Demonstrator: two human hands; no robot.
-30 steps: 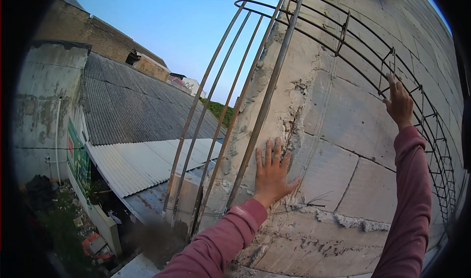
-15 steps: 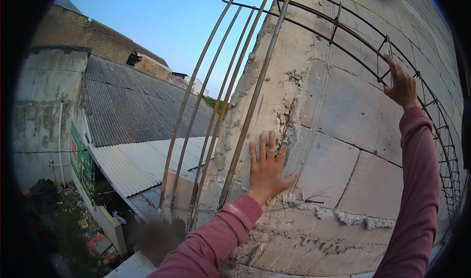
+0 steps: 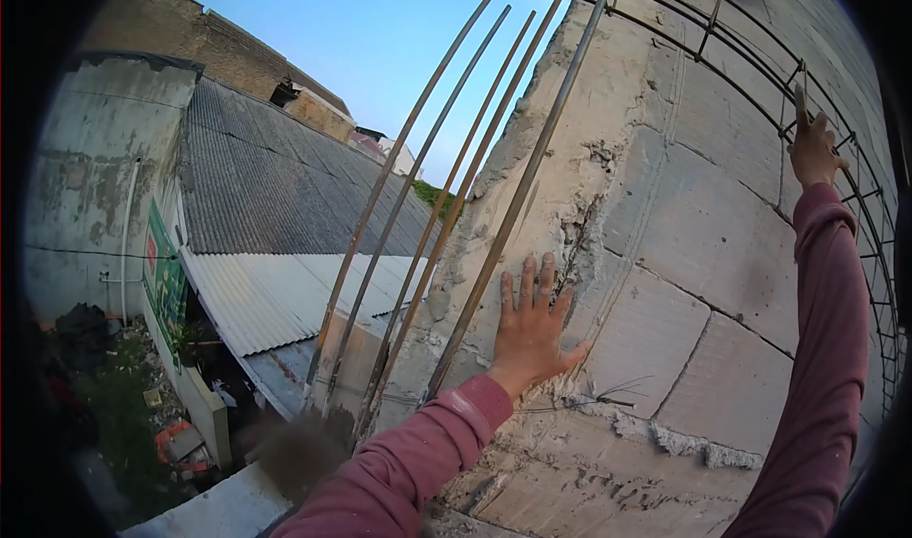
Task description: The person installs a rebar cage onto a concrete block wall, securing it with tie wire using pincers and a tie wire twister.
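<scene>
Outdoors, left hand (image 3: pixel 530 324) lies spread on the block wall (image 3: pixel 684 215) (rough, cracked); right hand (image 3: pixel 815 151) pinches rebar cage (image 3: pixel 750 58).

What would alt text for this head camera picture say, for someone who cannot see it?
A person's left hand lies flat on a rough block wall while the right hand reaches up to a steel bar cage along the wall. Upright steel rods stand at the wall's corner, with corrugated roofs below.

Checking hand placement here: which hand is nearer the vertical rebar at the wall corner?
Left. The left hand lies flat on the block wall right beside the vertical rebar; the right hand reaches the rebar cage farther right.
</scene>
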